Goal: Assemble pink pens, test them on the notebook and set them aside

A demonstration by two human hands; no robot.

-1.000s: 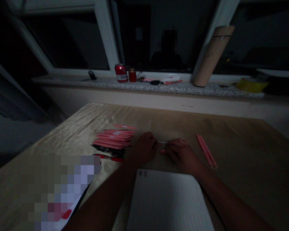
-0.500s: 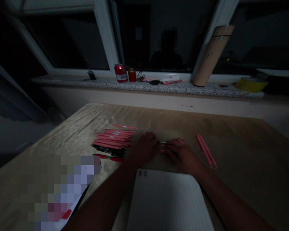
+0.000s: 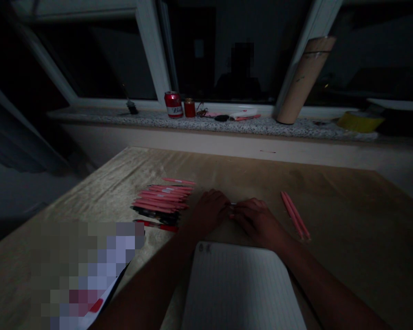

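Both of my hands meet above the top edge of a lined notebook [image 3: 242, 284]. My left hand [image 3: 210, 211] is closed, its fingertips pinching one end of what looks like a pink pen [image 3: 232, 204]. From the other side, my right hand [image 3: 256, 216] grips the same pen with bent fingers. Only a small pale bit shows between the fingertips; the rest is hidden. To the left lies a row of several pink pens [image 3: 163, 197], with black pens [image 3: 156, 214] and a red pen [image 3: 158, 225] nearer me. Two more pink pens [image 3: 295, 215] lie side by side on the right.
A cloth-covered table [image 3: 347, 206] carries everything. At lower left, a blurred-out pale sheet [image 3: 106, 275] lies beside my left forearm. Along the granite sill [image 3: 151, 120] stand a red can [image 3: 173, 105], a red jar [image 3: 189, 108], a tall tan cylinder [image 3: 304, 82] and yellow tape [image 3: 359, 122].
The fingers have shifted slightly, and the pink bit visible between them earlier is now mostly covered. Both hands stay in nearly the same place.
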